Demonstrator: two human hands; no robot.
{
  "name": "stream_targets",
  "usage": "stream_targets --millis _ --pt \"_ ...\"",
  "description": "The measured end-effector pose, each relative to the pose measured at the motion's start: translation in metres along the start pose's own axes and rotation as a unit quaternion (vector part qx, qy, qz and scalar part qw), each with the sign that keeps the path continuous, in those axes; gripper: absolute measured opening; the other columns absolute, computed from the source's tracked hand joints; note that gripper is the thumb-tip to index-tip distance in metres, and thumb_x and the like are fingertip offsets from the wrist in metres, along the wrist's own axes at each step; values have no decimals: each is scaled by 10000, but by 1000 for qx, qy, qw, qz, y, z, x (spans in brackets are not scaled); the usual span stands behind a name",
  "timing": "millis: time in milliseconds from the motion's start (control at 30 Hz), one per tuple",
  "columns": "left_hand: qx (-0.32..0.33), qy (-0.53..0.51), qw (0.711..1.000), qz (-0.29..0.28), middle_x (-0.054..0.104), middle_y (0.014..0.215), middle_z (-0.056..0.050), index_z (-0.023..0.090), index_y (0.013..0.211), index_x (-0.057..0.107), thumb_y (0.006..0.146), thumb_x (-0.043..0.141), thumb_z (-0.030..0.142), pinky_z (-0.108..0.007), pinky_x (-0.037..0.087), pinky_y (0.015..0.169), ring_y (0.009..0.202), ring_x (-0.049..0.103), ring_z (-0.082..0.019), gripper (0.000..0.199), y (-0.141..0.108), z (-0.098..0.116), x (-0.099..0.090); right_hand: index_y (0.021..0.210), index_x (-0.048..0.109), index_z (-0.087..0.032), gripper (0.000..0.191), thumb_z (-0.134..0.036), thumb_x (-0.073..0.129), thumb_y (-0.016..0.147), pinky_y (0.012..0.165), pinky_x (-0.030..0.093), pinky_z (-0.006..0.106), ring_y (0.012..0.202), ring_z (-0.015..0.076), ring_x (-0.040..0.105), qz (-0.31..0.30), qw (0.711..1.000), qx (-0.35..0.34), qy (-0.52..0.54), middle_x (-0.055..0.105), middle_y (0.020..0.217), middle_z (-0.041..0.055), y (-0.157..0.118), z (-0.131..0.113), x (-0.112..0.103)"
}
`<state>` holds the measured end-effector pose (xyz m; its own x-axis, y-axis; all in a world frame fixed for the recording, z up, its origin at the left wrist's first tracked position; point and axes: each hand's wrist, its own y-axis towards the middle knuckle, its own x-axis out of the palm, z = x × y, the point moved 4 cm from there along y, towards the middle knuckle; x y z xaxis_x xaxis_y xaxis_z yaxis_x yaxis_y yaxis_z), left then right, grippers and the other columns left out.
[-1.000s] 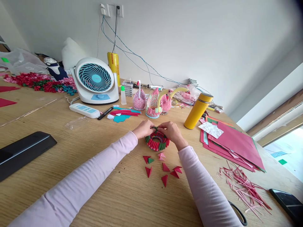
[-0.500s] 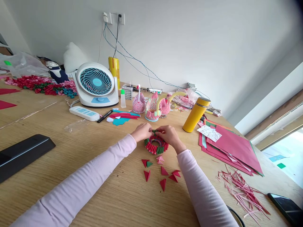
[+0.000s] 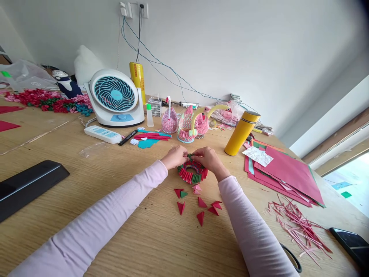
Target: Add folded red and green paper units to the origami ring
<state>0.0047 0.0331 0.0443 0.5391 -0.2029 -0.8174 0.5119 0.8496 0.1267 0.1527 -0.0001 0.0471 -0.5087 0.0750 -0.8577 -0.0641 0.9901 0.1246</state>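
A ring of folded red and green paper pieces (image 3: 192, 176) rests on the wooden table (image 3: 129, 231). My left hand (image 3: 175, 156) grips its far edge from the left, fingers closed. From the right, my right hand (image 3: 208, 157) pinches the same far edge, close to the left fingertips. Small folded paper triangles lie on the near side of the ring: several red ones (image 3: 201, 218), a green one (image 3: 183, 194) and pink ones (image 3: 196, 189). The fingertips partly cover the ring's far side.
Beyond the hands stand folded-paper figures (image 3: 186, 129), a white fan (image 3: 117, 96) and a yellow bottle (image 3: 242, 132). Coloured paper sheets (image 3: 291, 169), paper strips (image 3: 300, 225) and a phone (image 3: 350, 244) lie right. A black object (image 3: 31, 184) lies left.
The camera view has shifted slightly, so most things appear a little higher in the frame. Both hands keep their hold at the ring's far edge.
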Motion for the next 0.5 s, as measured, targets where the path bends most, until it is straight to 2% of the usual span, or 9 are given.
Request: stream_targets --millis 133,267,400,500 --pt "0 -9 1000 -14 557 510 -4 151 607 633 746 639 261 -245 348 554 637 592 -188 178 1 -3 -2 954 785 -243 184 -304 669 824 766 492 262 873 200 697 11 1000 2 0 775 897 39 -2 -1 -3" --pt "-3 -29 999 -27 699 693 -58 144 771 703 750 678 343 -247 415 581 733 660 -222 201 -1 -2 -7 906 783 -217 171 -267 636 836 751 490 259 876 205 703 45 998 35 -12 774 888 47 -6 -1 -13" --pt "-11 -16 1000 -22 741 788 -103 129 802 733 742 680 220 -266 450 639 808 684 -250 122 -1 3 -7 917 769 -214 174 -305 649 829 716 485 271 838 210 702 0 998 43 -53 769 884 54 -11 -5 -17" --pt "4 -20 1000 -24 755 831 -100 132 825 753 769 645 180 -259 463 666 843 689 -241 130 1 7 -5 990 755 -240 207 -331 668 826 736 484 272 883 209 698 -2 998 28 -51 769 946 43 -11 -7 -17"
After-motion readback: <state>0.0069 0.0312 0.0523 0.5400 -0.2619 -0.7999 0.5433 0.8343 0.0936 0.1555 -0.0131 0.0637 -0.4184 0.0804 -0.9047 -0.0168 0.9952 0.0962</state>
